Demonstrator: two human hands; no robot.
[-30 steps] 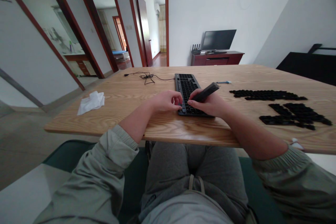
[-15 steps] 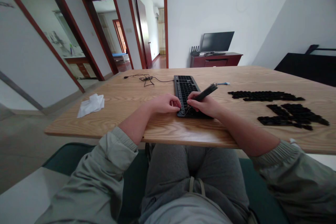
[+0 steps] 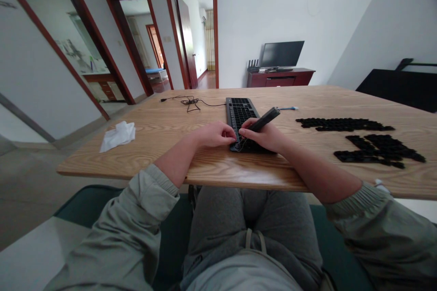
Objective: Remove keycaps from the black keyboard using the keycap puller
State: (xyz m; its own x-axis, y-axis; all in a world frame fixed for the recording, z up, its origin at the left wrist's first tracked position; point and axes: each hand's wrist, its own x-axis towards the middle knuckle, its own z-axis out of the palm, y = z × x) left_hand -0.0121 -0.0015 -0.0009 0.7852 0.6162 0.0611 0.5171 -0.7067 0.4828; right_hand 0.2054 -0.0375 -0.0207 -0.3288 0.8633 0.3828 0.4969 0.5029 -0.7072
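Note:
My right hand (image 3: 262, 135) grips a dark handled tool (image 3: 266, 118), probably a wire keycap puller, over the right half of a black keyboard (image 3: 241, 111). A thin wire loop (image 3: 243, 146) shows below its fingers, among the front keys. My left hand (image 3: 215, 134) lies curled at the keyboard's front left, its fingertips on the keys and facing my right fingers. Anything between those fingertips is hidden. To the right, loose black keycaps (image 3: 343, 124) lie in a long row, with a larger cluster (image 3: 378, 151) nearer me.
All this lies on a light wooden table (image 3: 211, 168). A tangled black cable (image 3: 191, 102) and a small blue item (image 3: 287, 108) lie beyond the keyboard, and a crumpled white tissue (image 3: 118, 136) lies at left. A monitor on a cabinet stands behind the table.
The head view has levelled and shifted slightly since the oldest frame. My right hand has moved slightly left, and the dark tool now tilts a little differently.

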